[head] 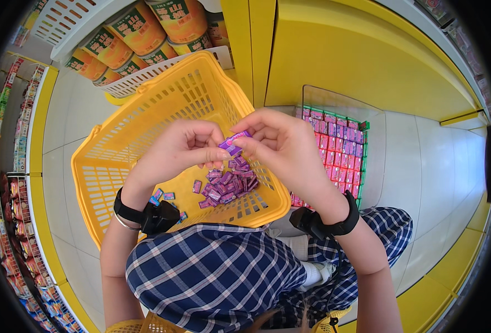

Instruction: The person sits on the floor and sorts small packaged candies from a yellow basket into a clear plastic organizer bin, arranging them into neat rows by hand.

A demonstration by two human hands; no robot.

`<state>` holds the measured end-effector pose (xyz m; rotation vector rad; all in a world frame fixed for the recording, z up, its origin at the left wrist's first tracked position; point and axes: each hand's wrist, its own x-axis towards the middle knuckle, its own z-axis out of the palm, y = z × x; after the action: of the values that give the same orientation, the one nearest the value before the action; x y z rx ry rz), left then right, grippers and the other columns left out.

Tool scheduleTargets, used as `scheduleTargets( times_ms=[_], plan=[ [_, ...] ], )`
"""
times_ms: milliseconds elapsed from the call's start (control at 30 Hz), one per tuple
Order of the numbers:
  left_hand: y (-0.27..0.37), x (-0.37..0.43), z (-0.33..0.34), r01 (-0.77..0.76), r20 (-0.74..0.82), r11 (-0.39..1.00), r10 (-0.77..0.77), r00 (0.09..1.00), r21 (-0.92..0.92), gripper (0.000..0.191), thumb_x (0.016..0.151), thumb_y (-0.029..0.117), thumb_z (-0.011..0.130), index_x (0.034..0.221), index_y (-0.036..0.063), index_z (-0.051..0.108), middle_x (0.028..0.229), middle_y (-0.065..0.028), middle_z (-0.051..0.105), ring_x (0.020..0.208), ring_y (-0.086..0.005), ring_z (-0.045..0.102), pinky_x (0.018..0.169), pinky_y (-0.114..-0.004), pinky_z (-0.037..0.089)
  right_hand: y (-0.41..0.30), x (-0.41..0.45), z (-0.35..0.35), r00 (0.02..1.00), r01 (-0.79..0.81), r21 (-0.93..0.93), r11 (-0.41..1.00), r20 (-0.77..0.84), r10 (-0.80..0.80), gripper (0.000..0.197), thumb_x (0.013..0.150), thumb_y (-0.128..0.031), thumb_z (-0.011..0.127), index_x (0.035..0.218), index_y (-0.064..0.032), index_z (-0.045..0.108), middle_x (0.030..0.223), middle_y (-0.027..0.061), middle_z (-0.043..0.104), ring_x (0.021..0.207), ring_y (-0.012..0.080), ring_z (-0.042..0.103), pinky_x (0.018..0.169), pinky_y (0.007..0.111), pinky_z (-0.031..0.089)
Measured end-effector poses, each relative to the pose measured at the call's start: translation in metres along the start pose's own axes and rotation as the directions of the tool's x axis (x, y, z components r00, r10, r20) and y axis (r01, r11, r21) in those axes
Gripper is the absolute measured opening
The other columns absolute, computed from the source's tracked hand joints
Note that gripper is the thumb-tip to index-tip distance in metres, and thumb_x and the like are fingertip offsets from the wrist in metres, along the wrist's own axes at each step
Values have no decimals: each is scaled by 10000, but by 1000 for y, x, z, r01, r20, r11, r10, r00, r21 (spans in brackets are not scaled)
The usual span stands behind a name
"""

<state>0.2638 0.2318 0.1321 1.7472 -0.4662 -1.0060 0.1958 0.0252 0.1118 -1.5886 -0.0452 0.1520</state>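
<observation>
Between my two hands, above a yellow plastic shopping basket (116,154), is a small purple wrapped candy pack (233,142). My left hand (187,145) pinches its left end between thumb and fingers. At the other end, the thumb and fingers of my right hand (276,143) grip it too. Below, a heap of similar purple packs (228,185) lies on the basket's floor. A few blue packs (168,195) lie nearer to me, partly hidden by my left wrist.
Right of the basket stands a clear-walled display box (376,166) with rows of pink and purple packs (339,154). Large cans (135,27) fill a low white shelf ahead. Racks of packaged snacks (20,116) line the left side. A yellow cabinet panel (353,54) rises beyond the box.
</observation>
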Motion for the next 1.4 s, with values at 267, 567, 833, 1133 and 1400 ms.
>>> scheduleTargets(
  times_ms=[267, 567, 833, 1133, 1400],
  plan=[
    [-46, 16, -23, -55, -122, 995, 44, 991, -84, 159, 918, 104, 624, 1053, 38, 571, 892, -32, 654, 786, -61, 635, 640, -179, 494, 52, -3, -102, 858, -59, -507, 860, -467, -216, 113, 767, 33, 691, 865, 13, 638, 804, 105, 655, 721, 141, 653, 637, 256, 521],
    [-117, 38, -31, 256, -100, 967, -255, 962, 1, 224, 906, 164, 656, 1072, 39, 573, 913, -6, 624, 825, -86, 621, 724, -206, 494, 152, -1, -139, 845, -87, -803, 589, -373, -383, 138, 716, 68, 687, 820, 24, 609, 743, 156, 606, 683, 298, 627, 637, 366, 502],
    [-195, 40, -30, 214, -111, 974, -206, 972, 71, 297, 846, 165, 702, 1099, 39, 610, 952, -46, 630, 894, -130, 615, 796, -263, 500, 162, -7, -140, 962, -81, -748, 658, -231, -144, 194, 746, 9, 673, 938, -11, 653, 940, 190, 643, 864, 387, 620, 762, 440, 505],
    [-241, 42, -20, 243, -142, 905, -205, 968, 349, 365, 710, 170, 809, 1010, 21, 663, 930, -36, 651, 909, -138, 613, 807, -273, 491, 165, -5, -140, 915, -14, -914, 405, -175, -363, 285, 754, 19, 665, 1038, 1, 657, 1106, 157, 644, 1037, 366, 571, 908, 424, 469],
    [-228, 44, 3, 230, -154, 886, -182, 971, 402, 340, 658, 192, 855, 893, 33, 667, 763, -27, 658, 705, -111, 618, 655, -250, 497, 158, -7, -135, 906, -1, -918, 397, -169, -388, 267, 800, -23, 656, 1066, -2, 648, 1127, 171, 637, 1027, 372, 574, 913, 426, 465]
  ],
)
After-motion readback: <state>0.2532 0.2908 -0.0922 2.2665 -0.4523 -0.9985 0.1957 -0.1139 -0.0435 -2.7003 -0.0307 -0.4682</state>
